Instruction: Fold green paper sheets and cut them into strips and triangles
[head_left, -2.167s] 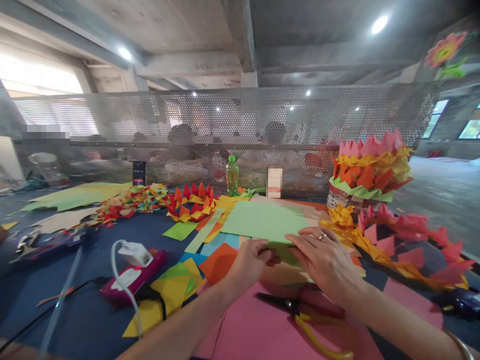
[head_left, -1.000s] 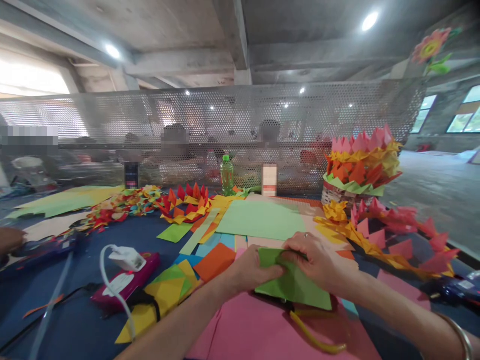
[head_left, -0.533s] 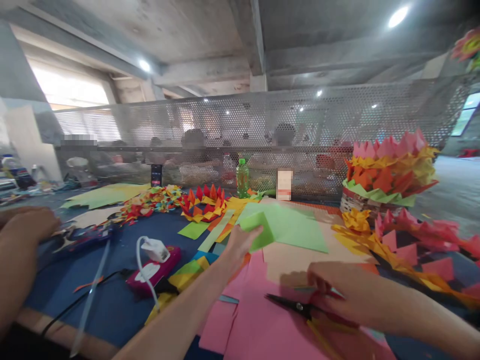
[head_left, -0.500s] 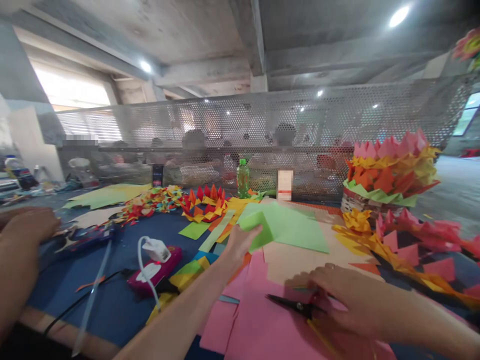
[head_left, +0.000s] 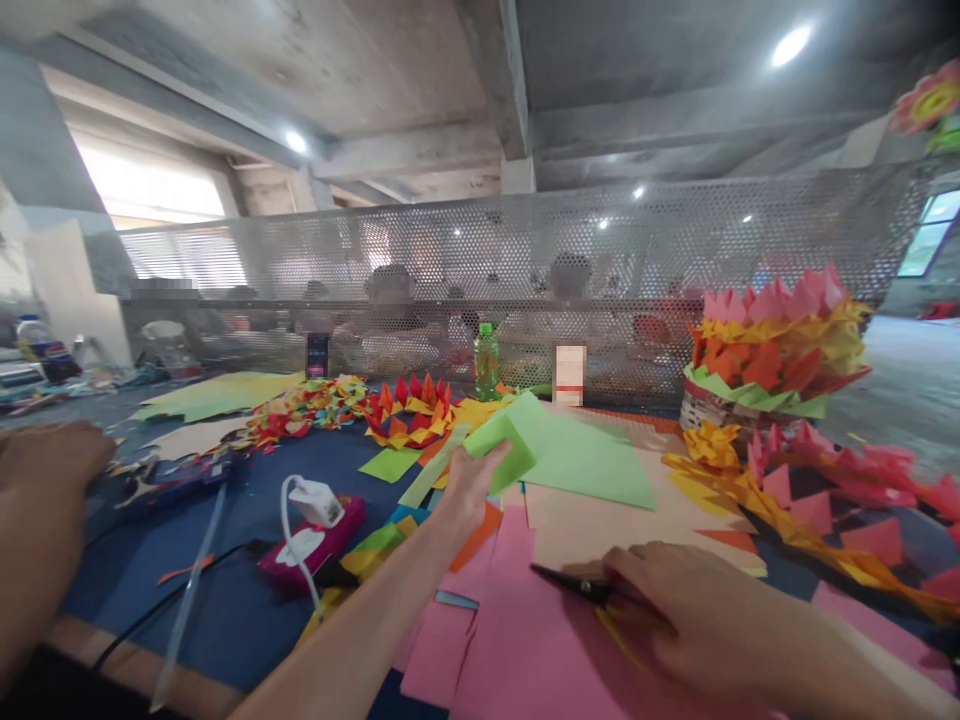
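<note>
My left hand (head_left: 474, 482) pinches a light green sheet of paper (head_left: 517, 450), whose near edge is bent up off the stack. Below and to the right, my right hand (head_left: 660, 590) is palm down, its fingers closed around the handles of dark-bladed scissors (head_left: 574, 582). The blades point left over a pink paper sheet (head_left: 525, 640). My right hand covers most of the handles; a yellowish strip shows beneath it. Under the green paper lies a peach sheet (head_left: 600, 530).
Another person's hand (head_left: 60, 460) is at the left edge. A magenta power strip (head_left: 315, 545) with a white charger (head_left: 316, 500) sits left of my forearm. Farther back stand a red-and-orange paper ring (head_left: 409, 410), a green bottle (head_left: 486, 360) and a tiered paper flower basket (head_left: 772, 350).
My left hand has shifted slightly left and down, and the green paper has bent upward. My right hand and the scissors have moved slightly away from me.
</note>
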